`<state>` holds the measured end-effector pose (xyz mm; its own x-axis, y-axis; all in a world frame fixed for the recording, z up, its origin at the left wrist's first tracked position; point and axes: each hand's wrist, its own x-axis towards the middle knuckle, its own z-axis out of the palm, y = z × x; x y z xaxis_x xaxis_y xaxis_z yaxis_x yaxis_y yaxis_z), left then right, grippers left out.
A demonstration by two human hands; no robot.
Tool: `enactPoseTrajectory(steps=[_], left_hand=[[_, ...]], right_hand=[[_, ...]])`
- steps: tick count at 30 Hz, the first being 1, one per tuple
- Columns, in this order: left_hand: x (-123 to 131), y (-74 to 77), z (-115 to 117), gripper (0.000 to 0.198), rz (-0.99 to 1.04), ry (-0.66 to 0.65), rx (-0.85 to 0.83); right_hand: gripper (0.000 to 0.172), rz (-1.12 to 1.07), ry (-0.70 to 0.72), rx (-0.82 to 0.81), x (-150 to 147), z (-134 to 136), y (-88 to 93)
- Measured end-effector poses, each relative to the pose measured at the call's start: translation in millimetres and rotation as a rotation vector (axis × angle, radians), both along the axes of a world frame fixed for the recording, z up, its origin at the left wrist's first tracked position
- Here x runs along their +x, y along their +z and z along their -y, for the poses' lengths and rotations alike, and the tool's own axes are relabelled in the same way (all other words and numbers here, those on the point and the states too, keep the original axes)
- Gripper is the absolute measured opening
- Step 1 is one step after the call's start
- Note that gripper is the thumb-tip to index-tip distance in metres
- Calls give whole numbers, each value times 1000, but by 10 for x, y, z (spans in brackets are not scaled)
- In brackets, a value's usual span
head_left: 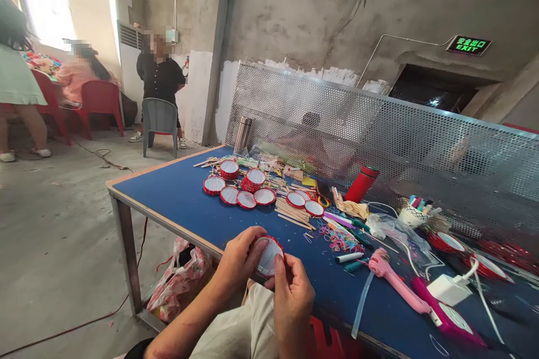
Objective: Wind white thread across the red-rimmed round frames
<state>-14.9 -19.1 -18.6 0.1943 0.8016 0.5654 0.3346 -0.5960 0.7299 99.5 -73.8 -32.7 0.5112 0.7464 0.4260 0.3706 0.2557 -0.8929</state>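
A small red-rimmed round piece with a pale white face, like a toy drum [268, 259], is between my two hands above my lap, by the table's front edge. My left hand [241, 253] grips its left side, with the thumb over the face. On the right side, my right hand [293, 286] pinches the rim with thumb and fingers. Several more red-rimmed drums [246, 199] lie on the blue table [177, 190] farther back, some of them stacked. Thin wooden sticks [293, 211] are spread beside them.
To the right are a pink glue gun [398, 280], a magenta power strip [452, 317], a white charger [450, 290] with cables, colourful rubber bands [340, 236] and a pen cup [415, 215]. A red bottle [362, 184] stands near the perforated metal screen [337, 118]. Other people are at the left.
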Motion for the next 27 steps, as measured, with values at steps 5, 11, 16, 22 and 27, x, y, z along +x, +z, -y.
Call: enactPoseTrajectory(steps=[5, 11, 16, 22, 27], left_hand=[[-89, 19, -49, 26, 43, -89, -103], [-130, 38, -39, 26, -44, -157, -73], [-143, 18, -26, 33, -78, -216, -52], [-178, 22, -41, 38, -68, -282, -78], [-192, 32, -74, 30, 36, -303, -169]], right_hand=[[45, -179, 71, -56, 38, -16, 42], [45, -337, 54, -54, 74, -25, 109], [42, -376, 45, -31, 69, -13, 146], [41, -368, 65, -29, 68, -21, 136], [42, -310, 111, -56, 85, -21, 108]])
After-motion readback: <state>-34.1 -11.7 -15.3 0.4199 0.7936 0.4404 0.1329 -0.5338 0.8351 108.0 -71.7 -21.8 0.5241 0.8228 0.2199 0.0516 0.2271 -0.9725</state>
